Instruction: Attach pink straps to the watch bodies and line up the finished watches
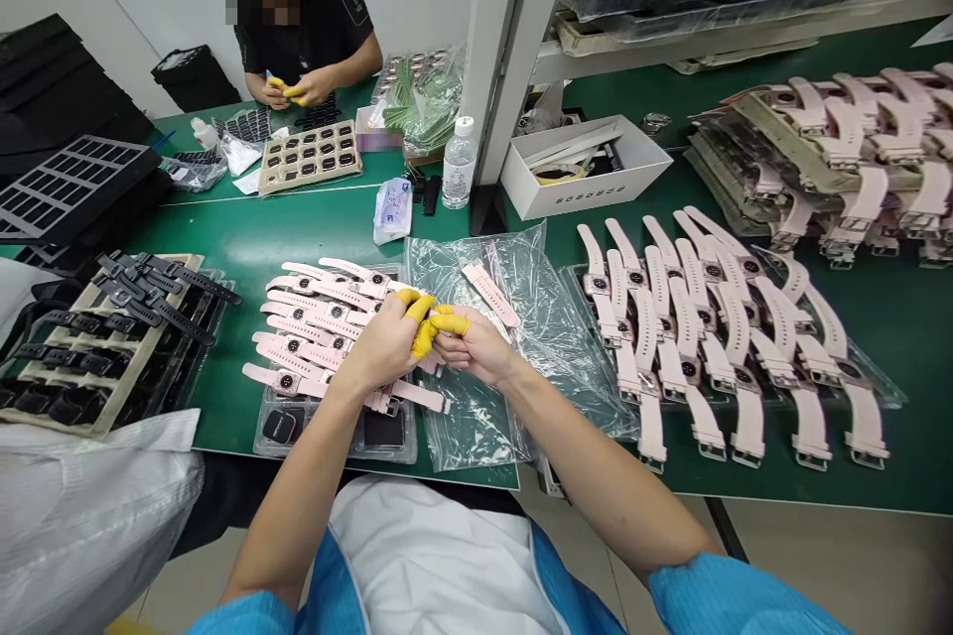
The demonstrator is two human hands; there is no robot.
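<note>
My left hand (387, 339) and my right hand (476, 345) meet in front of me, with yellow finger cots on several fingertips. Both hands are closed in a pinch, and the fingers hide most of whatever is between them. Under and beside my left hand lies a clear tray (333, 444) of watches with pale pink straps (298, 310). Just beyond my right hand, a loose pink watch strap (489, 294) rests on a clear plastic bag (476, 422).
On the right, more pink-strapped watches (692, 317) cover a tray, with stacked trays (734, 164) behind. Black-strapped watches (70, 357) lie left. A water bottle (460, 167) and white box (588, 181) stand near the metal post (497, 69). A co-worker (313, 20) sits opposite.
</note>
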